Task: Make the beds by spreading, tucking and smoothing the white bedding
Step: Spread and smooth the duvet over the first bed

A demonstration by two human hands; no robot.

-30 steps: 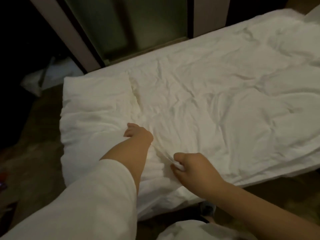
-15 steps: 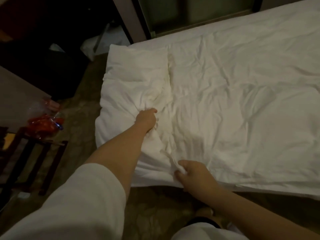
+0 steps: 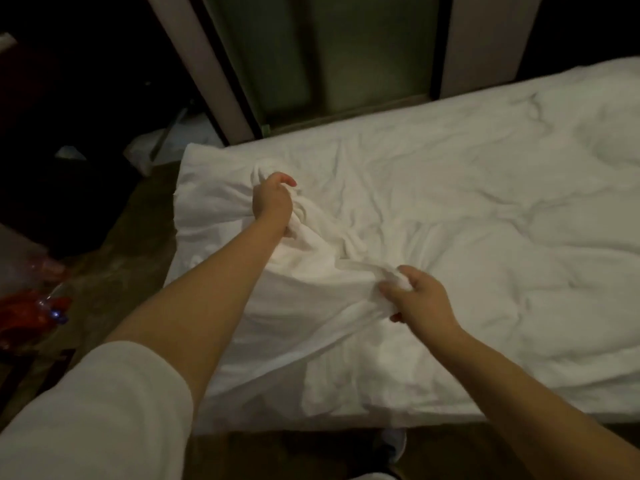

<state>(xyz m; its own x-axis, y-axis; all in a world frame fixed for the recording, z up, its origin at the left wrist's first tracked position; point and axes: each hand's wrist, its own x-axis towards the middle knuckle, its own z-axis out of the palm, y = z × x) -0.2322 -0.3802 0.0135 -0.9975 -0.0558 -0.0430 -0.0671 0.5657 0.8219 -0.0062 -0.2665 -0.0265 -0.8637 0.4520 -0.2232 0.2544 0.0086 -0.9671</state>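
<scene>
White duvet (image 3: pixel 450 209) being gripped at the bed's left end — both hands.
A bunched fold is being clenched by the left hand (image 3: pixel 272 202); another is being pinched by the right hand (image 3: pixel 420 299) — duvet lying rumpled across the bed.

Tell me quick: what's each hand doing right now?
Left hand: grips a bunched fold of the white duvet.
Right hand: grips another fold of it.

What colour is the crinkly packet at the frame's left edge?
The crinkly plastic packet is red; head view.
</scene>
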